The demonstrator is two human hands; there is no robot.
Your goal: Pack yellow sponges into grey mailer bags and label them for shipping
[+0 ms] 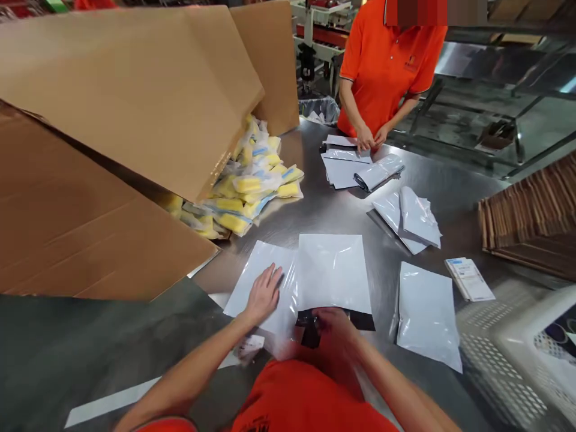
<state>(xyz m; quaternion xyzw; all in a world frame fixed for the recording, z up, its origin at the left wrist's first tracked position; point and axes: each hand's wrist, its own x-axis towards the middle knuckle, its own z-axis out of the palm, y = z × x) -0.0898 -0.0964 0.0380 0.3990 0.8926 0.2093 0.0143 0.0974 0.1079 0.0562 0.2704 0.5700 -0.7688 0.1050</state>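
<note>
My left hand (263, 295) lies flat with its fingers stretched out on a white plastic mailing bag (243, 287). Beside it, a second white mailing bag (333, 270) rests on the table with its black inner edge toward me. At that edge my right hand (336, 325) is closed, its fingers gripping the dark strip of the bag; part of the grip is blurred. Under my left forearm sits a small crumpled clear packet (249, 347).
A large open cardboard box (135, 90) spills yellow packets (247, 186) onto the metal table (288, 219). White bags (427, 315) lie to the right near labels (470, 279), a white basket (504, 348) and stacked cardboard (531, 204). Across the table, a co-worker's hands (371, 138) handle bags.
</note>
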